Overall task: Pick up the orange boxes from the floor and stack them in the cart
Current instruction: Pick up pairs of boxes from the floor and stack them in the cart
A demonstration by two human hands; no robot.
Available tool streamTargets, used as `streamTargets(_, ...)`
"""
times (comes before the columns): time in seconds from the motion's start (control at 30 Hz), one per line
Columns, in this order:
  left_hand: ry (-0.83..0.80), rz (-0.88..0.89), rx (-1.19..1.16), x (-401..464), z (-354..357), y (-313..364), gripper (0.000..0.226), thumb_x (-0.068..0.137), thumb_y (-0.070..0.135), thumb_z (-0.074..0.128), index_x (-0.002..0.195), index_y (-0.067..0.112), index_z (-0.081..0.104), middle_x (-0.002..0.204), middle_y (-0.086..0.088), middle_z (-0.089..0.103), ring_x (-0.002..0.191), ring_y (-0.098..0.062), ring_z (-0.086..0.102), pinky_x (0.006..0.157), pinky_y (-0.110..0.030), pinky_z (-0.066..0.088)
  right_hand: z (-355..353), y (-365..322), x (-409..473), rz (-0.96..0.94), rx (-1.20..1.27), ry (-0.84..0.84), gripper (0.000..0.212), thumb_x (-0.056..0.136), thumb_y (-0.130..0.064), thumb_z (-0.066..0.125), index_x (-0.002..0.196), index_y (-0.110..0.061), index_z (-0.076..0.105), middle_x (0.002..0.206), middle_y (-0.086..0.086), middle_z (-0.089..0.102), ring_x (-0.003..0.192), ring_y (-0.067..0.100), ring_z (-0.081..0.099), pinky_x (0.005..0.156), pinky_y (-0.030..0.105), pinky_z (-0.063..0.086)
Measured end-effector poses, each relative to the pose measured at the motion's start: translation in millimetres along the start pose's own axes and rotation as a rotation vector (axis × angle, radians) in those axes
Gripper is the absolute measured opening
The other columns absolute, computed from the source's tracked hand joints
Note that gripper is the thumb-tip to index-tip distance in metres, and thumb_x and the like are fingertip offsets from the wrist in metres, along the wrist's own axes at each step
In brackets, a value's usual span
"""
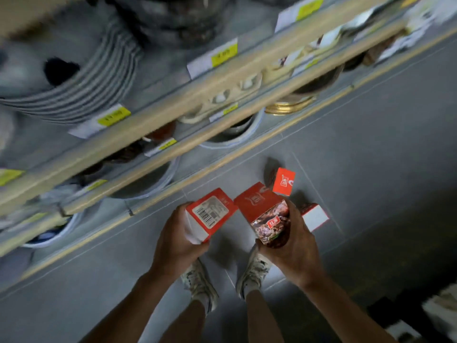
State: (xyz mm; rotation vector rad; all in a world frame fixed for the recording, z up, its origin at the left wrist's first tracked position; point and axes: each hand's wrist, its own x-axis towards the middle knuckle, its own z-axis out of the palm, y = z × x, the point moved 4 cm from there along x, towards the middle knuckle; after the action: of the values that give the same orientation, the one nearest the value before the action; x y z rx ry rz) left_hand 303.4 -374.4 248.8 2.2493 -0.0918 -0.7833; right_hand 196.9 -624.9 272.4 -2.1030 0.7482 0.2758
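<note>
Presently both hands hold one orange box each, above the floor

Left hand [176,240]: grip closed around the barcode box [210,215], fingers wrapped on its lower end. Right hand [290,241]: grip closed on the picture-face box [265,214]. Two further boxes on the grey floor [383,144]: small box [284,181] beyond the hands, white-sided box [315,216] just beside the right hand

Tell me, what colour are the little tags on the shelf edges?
Yellow price tags on white backing, seen in the head view, blurred; their print is unreadable.

Grey tiled floor [371,144], wooden shelving [173,105]
</note>
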Motion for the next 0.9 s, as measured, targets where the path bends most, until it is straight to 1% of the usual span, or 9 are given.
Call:
streamTargets(0.17, 0.088, 0.125, -0.059, -55, -86, 95, 0.087, 0.064, 0.025, 0.092, 0.133, 0.039, 0.042, 0.125, 0.013, 0.061, 0.114, -0.002, 0.059, 0.09, -0.024, 0.052, -86, -96, -55, -0.065, -0.061, 0.052, 0.112, 0.059, -0.036, 0.095, 0.15, -0.033, 0.03, 0.136, -0.004, 0.058, 0.119, 0.019, 0.06, 0.097, 0.04, 0.053)
streamTargets(0.3, 0.195, 0.19, -0.086, -102, -145, 150, 0.086, 0.062, 0.021, 0.093, 0.132, 0.03, 0.045, 0.124, 0.007, 0.063, 0.112, -0.007, 0.061, 0.083, -0.007, 0.046, -134, -165, -105, -0.115, -0.083, 0.144, 0.105, 0.06, -0.042, 0.088, 0.147, -0.039, 0.028, 0.133, -0.004, 0.061, 0.115, 0.026, 0.064, 0.092, 0.047, 0.056)
streamTargets(0.43, 0.233, 0.259, -0.152, -148, -195, 184, 0.079, 0.062, 0.028, 0.094, 0.124, 0.039, 0.046, 0.117, 0.012, 0.064, 0.104, 0.0, 0.063, 0.074, -0.006, 0.047, -164, -217, -152, -0.188, -0.083, 0.21, 0.105, 0.061, -0.038, 0.091, 0.146, -0.039, 0.03, 0.129, -0.003, 0.064, 0.108, 0.024, 0.068, 0.085, 0.037, 0.056)
streamTargets(0.5, 0.256, 0.284, -0.199, -170, -216, 192, 0.078, 0.061, 0.03, 0.095, 0.12, 0.045, 0.046, 0.113, 0.016, 0.064, 0.101, 0.004, 0.063, 0.072, -0.005, 0.048, -174, -237, -171, -0.192, -0.08, 0.218, 0.104, 0.059, -0.042, 0.09, 0.145, -0.04, 0.031, 0.124, -0.003, 0.066, 0.101, 0.024, 0.069, 0.081, 0.039, 0.059)
streamTargets(0.6, 0.314, 0.317, -0.285, -203, -245, 206, 0.082, 0.062, 0.025, 0.096, 0.127, 0.04, 0.049, 0.114, 0.017, 0.067, 0.101, 0.0, 0.067, 0.079, -0.019, 0.057, -189, -268, -191, -0.242, -0.078, 0.222, 0.102, 0.058, -0.047, 0.086, 0.144, -0.042, 0.032, 0.116, -0.002, 0.069, 0.095, 0.026, 0.07, 0.079, 0.04, 0.058)
streamTargets(0.67, 0.366, 0.339, -0.32, -223, -261, 216, 0.08, 0.062, 0.019, 0.095, 0.128, 0.035, 0.052, 0.114, 0.016, 0.068, 0.102, -0.003, 0.068, 0.084, -0.03, 0.059, -200, -288, -201, -0.286, -0.098, 0.235, 0.1, 0.059, -0.042, 0.09, 0.144, -0.036, 0.037, 0.112, -0.004, 0.071, 0.095, 0.026, 0.071, 0.078, 0.033, 0.055)
streamTargets(0.77, 0.485, 0.366, -0.372, -252, -289, 231, 0.081, 0.06, 0.016, 0.095, 0.128, 0.032, 0.053, 0.116, 0.013, 0.07, 0.103, -0.005, 0.068, 0.089, -0.037, 0.058, -213, -321, -208, -0.374, -0.074, 0.259, 0.102, 0.06, -0.037, 0.093, 0.146, -0.035, 0.037, 0.099, -0.018, 0.066, 0.079, 0.016, 0.071, 0.07, 0.019, 0.051)
streamTargets(0.83, 0.565, 0.369, -0.385, -274, -308, 240, 0.083, 0.06, 0.016, 0.094, 0.129, 0.034, 0.052, 0.114, 0.017, 0.069, 0.103, -0.001, 0.066, 0.088, -0.033, 0.058, -218, -341, -205, -0.475, -0.048, 0.245, 0.108, 0.055, -0.046, 0.093, 0.146, -0.04, 0.035, 0.113, -0.015, 0.067, 0.096, 0.016, 0.071, 0.08, 0.031, 0.057)
streamTargets(0.9, 0.645, 0.367, -0.416, -297, -326, 245, 0.084, 0.06, 0.015, 0.094, 0.129, 0.034, 0.051, 0.114, 0.015, 0.068, 0.104, -0.002, 0.065, 0.089, -0.033, 0.058, -218, -364, -200, -0.571, 0.01, 0.2, 0.104, 0.053, -0.053, 0.092, 0.141, -0.046, 0.037, 0.123, -0.017, 0.065, 0.108, 0.012, 0.068, 0.088, 0.04, 0.058)
